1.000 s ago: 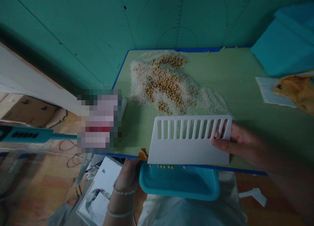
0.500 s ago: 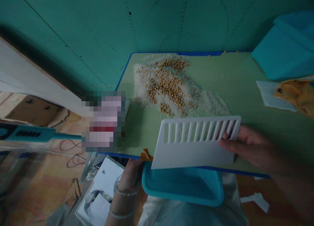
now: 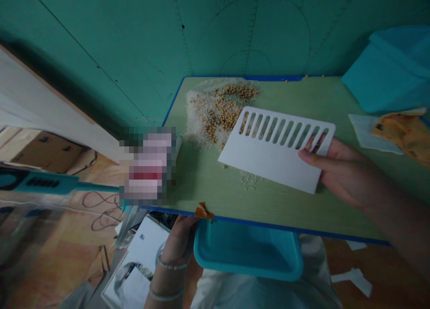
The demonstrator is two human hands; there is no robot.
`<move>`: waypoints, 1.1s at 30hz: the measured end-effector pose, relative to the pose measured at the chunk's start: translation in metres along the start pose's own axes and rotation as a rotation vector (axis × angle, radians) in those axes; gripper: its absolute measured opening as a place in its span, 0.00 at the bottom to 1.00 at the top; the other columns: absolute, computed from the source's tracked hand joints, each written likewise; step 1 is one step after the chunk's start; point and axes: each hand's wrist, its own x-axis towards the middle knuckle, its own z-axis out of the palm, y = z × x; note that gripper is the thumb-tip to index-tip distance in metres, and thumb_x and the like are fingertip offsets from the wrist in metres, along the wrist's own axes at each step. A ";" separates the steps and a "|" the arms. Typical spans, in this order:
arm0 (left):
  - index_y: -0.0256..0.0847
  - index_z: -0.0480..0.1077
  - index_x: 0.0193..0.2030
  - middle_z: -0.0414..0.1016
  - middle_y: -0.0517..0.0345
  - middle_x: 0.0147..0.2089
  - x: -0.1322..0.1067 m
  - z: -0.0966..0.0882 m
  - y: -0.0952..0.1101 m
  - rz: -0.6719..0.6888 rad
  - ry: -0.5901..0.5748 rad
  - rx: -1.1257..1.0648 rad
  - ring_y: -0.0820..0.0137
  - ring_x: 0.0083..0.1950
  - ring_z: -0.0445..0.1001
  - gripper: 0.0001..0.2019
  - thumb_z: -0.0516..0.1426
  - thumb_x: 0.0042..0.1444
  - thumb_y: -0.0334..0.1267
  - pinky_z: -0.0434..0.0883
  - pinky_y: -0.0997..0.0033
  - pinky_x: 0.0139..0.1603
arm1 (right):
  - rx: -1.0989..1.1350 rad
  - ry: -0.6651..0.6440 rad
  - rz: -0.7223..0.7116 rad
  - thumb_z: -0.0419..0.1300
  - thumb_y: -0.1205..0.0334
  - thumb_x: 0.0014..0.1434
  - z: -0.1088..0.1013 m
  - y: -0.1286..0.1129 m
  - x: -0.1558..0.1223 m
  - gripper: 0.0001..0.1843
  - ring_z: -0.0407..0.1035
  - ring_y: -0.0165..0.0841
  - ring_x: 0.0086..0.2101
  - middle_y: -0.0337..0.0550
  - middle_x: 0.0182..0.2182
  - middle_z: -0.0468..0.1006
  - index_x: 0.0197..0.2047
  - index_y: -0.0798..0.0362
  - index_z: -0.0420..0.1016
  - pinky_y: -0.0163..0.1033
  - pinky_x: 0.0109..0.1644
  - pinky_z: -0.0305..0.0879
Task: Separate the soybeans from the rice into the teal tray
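Note:
My right hand (image 3: pixel 339 165) holds a white slotted plastic scraper (image 3: pixel 268 152) by its right end, thumb on top and fingers through the slots. The scraper is tilted over the front right of a spread heap of white rice-like grains (image 3: pixel 195 112) and yellow-brown soybeans (image 3: pixel 221 118), and hides part of it. A blue plastic bin (image 3: pixel 248 255) is tucked against the table's front edge, above my lap; its visible inside looks bare. My left hand (image 3: pixel 183 237) is closed at the bin's left side, its fingertips hidden by the table edge.
The pale green table (image 3: pixel 285 215) has a blue edge and a piece of brown tape (image 3: pixel 204 210) at the front. Another blue bin (image 3: pixel 389 71) and an orange cloth (image 3: pixel 403 130) are on the right. A pixelated object (image 3: pixel 148 165) is at the left edge. Some grains (image 3: pixel 249 179) lie near the front.
My right hand has moved the scraper away from the front edge, over the heap, and turned it clockwise. A small patch of grains now shows nearer the front. My left hand stays by the bin.

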 end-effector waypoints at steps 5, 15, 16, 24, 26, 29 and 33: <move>0.40 0.77 0.24 0.81 0.59 0.28 -0.001 0.003 0.003 0.011 0.019 0.017 0.65 0.34 0.77 0.12 0.67 0.27 0.33 0.74 0.69 0.39 | -0.041 -0.014 -0.013 0.65 0.63 0.41 0.005 -0.001 0.003 0.13 0.70 0.33 0.34 0.33 0.30 0.78 0.34 0.48 0.71 0.42 0.43 0.62; 0.40 0.78 0.25 0.81 0.59 0.27 0.000 0.003 0.003 -0.006 0.010 0.004 0.68 0.31 0.77 0.13 0.68 0.26 0.33 0.74 0.70 0.38 | -0.149 -0.153 -0.035 0.64 0.58 0.42 -0.001 0.005 0.000 0.12 0.70 0.36 0.36 0.32 0.30 0.77 0.32 0.47 0.71 0.43 0.44 0.63; 0.40 0.78 0.25 0.81 0.60 0.27 -0.001 0.003 0.003 -0.002 0.014 0.011 0.68 0.30 0.76 0.13 0.68 0.26 0.34 0.74 0.70 0.39 | -0.166 -0.156 -0.047 0.64 0.58 0.42 -0.001 0.005 0.000 0.11 0.70 0.35 0.35 0.32 0.29 0.76 0.31 0.47 0.70 0.43 0.44 0.63; 0.41 0.78 0.29 0.82 0.58 0.30 0.001 -0.008 0.010 0.024 0.082 0.047 0.64 0.35 0.76 0.16 0.68 0.26 0.35 0.73 0.68 0.40 | -0.203 -0.255 -0.118 0.63 0.59 0.44 0.010 0.003 0.013 0.10 0.68 0.31 0.30 0.30 0.25 0.72 0.31 0.48 0.69 0.39 0.38 0.64; 0.41 0.78 0.30 0.82 0.56 0.32 0.000 -0.011 0.014 0.036 0.101 0.059 0.62 0.37 0.77 0.16 0.67 0.28 0.34 0.73 0.67 0.41 | -0.221 -0.285 -0.132 0.64 0.59 0.44 0.017 0.000 0.013 0.09 0.67 0.31 0.29 0.31 0.24 0.71 0.29 0.49 0.67 0.38 0.36 0.63; 0.42 0.77 0.30 0.82 0.57 0.32 -0.001 -0.017 0.020 0.051 0.127 0.069 0.62 0.34 0.77 0.14 0.67 0.29 0.34 0.74 0.68 0.37 | -0.265 -0.328 -0.130 0.64 0.60 0.44 0.025 -0.001 0.008 0.09 0.66 0.31 0.28 0.32 0.23 0.71 0.27 0.49 0.67 0.37 0.33 0.63; 0.41 0.76 0.28 0.81 0.59 0.27 -0.001 -0.024 0.023 0.053 0.143 0.065 0.65 0.30 0.76 0.13 0.67 0.29 0.33 0.73 0.70 0.33 | -0.308 -0.371 -0.069 0.64 0.59 0.43 0.028 0.002 -0.006 0.08 0.68 0.34 0.29 0.34 0.24 0.73 0.27 0.48 0.68 0.39 0.35 0.65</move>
